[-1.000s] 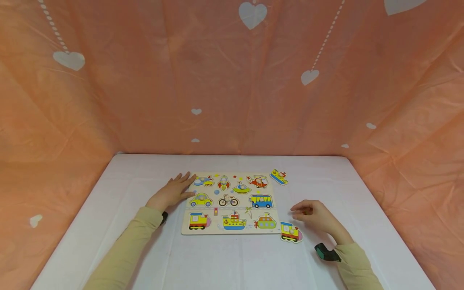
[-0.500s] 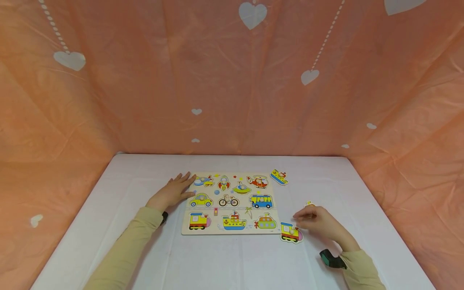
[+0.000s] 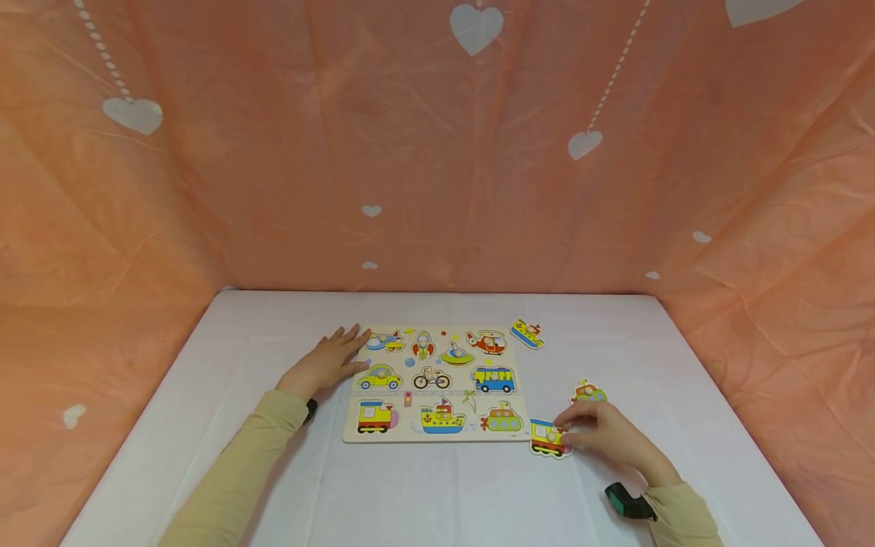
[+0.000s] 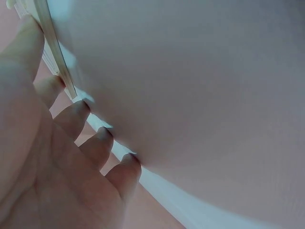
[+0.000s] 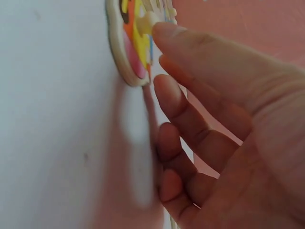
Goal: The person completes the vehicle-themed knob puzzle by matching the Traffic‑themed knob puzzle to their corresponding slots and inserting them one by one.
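Note:
A wooden peg puzzle board with vehicle pictures lies on the table. My left hand rests at its left side with fingers spread; in the left wrist view the thumb and index finger touch the board's edge. The train piece lies at the board's lower right corner. Over its right end hovers my right hand, thumb and index finger apart beside the knob. The right wrist view has the thumb tip close to the knob; whether it touches, I cannot tell. The other fingers are loosely curled.
Behind my right hand lies a submarine piece, partly hidden. A ship piece sits tilted off the board's upper right corner. The white table is enclosed by pink-orange cloth with hearts.
My right hand has moved down and onto the train piece, uncovering the submarine piece behind it. The left hand and the board stay in place.

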A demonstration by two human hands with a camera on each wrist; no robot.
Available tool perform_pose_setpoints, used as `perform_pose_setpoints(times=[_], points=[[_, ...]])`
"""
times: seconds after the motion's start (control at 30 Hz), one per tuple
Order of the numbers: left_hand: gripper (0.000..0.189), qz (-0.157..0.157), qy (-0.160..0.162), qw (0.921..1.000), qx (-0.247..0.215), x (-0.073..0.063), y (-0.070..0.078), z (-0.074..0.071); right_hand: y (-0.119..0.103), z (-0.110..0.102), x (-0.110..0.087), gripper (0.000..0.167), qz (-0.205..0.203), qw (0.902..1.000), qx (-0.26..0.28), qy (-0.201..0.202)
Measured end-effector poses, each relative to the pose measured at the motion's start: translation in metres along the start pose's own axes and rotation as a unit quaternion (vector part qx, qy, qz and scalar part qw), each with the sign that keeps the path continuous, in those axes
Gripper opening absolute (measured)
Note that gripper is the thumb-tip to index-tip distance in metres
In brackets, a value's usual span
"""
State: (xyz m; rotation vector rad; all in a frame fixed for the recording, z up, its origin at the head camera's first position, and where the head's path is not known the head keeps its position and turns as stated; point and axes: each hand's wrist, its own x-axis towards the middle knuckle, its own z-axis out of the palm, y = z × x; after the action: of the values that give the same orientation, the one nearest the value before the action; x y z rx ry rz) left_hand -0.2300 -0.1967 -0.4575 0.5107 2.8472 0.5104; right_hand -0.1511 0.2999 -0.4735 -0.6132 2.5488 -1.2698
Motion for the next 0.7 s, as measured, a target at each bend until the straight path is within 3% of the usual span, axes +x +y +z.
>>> perform_pose_setpoints(times=[0.17,0.7], points=[[0.070,0.001,0.002,1.0000,-0.001,-0.001,0.001,-0.001,0.001,0.006,0.001,0.019,-0.025,0.9995,-0.014,0.010],[0.069,0.006,0.001,1.0000,0.002,0.000,0.000,-0.001,-0.003,0.014,0.004,0.018,-0.033,0.9993,-0.007,0.014]])
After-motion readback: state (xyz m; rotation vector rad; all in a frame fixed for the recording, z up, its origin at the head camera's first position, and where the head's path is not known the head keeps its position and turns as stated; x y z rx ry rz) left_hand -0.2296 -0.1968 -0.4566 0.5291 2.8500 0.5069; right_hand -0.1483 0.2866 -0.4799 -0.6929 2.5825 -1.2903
